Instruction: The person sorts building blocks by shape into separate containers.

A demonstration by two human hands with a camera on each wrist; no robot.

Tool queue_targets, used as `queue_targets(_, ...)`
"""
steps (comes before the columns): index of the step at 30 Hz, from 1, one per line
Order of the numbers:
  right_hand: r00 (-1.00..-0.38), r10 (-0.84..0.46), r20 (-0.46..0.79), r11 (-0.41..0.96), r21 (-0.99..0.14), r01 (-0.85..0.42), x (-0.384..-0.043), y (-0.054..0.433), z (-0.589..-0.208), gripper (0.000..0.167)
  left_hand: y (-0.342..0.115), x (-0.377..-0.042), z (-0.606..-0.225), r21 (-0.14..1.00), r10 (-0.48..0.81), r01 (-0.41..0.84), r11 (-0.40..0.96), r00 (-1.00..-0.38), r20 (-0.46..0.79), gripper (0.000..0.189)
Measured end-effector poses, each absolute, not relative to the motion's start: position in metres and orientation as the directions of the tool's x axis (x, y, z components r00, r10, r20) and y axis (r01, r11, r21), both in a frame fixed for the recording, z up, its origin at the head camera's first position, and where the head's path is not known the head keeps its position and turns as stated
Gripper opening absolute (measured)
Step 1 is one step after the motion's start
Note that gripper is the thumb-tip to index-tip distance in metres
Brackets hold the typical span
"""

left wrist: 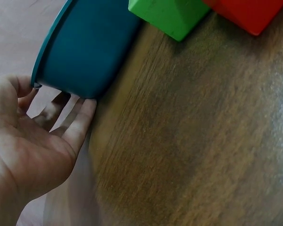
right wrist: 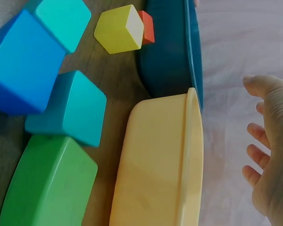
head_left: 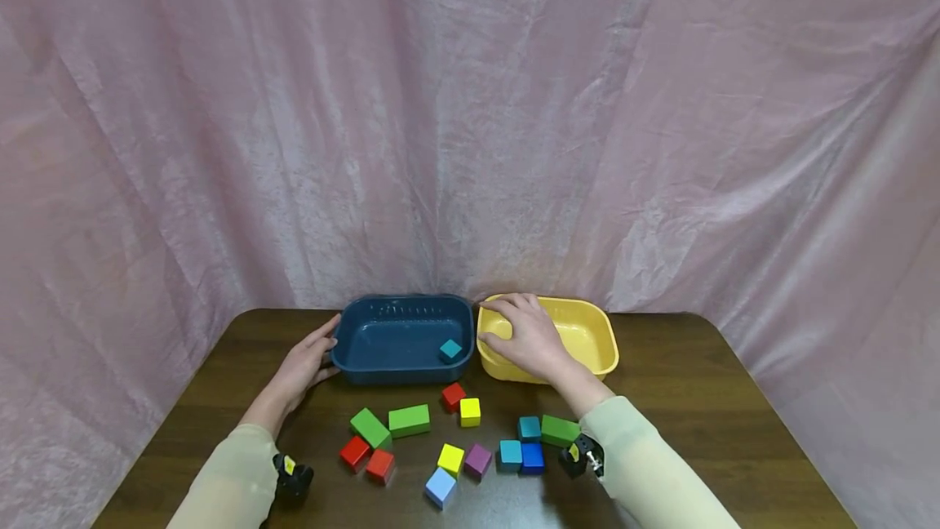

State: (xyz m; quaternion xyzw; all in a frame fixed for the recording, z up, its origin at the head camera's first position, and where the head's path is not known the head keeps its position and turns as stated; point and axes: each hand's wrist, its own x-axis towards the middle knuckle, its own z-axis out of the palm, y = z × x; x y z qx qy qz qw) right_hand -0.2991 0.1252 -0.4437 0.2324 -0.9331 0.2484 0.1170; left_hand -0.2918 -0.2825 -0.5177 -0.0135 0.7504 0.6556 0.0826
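Note:
My left hand [head_left: 299, 370] is at the left end of a dark blue plastic basin [head_left: 404, 374], its spread fingers [left wrist: 80, 120] touching the outer wall and rim. Inside that basin, near its right end, lies one teal cube [head_left: 451, 350]. Over the left part of a yellow basin [head_left: 598, 349] hovers my right hand [head_left: 530, 337], fingers parted and loosely bent with nothing between them. The right wrist view shows this hand [right wrist: 273, 146] above the yellow basin's rim [right wrist: 194, 141].
In front of the basins lie green blocks [head_left: 409, 420], red cubes [head_left: 356, 453], yellow cubes [head_left: 470, 412], a purple cube [head_left: 478, 461], a light blue cube [head_left: 441, 486], teal cubes [head_left: 510, 455] and a blue cube [head_left: 532, 458]. A pink curtain [head_left: 470, 121] hangs behind the wooden table [head_left: 676, 431].

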Motion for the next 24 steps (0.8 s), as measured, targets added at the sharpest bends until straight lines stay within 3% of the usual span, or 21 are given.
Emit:
queue_targets(9,-0.849,-0.363,0.385,0.736,-0.440,-0.515,-0.282,0.150,-0.438,0.049,-0.282,-0.290,-0.520,0.980,0.079,-0.132,0.146,-0.986,-0.144,0.057)
queue_targets(24,-0.772,-0.381,0.509,0.711,-0.372,-0.597,-0.248,0.201,-0.433,0.044,-0.284,-0.293,-0.519,0.979,0.086,-0.115,0.166,-0.988,-0.130,0.057)
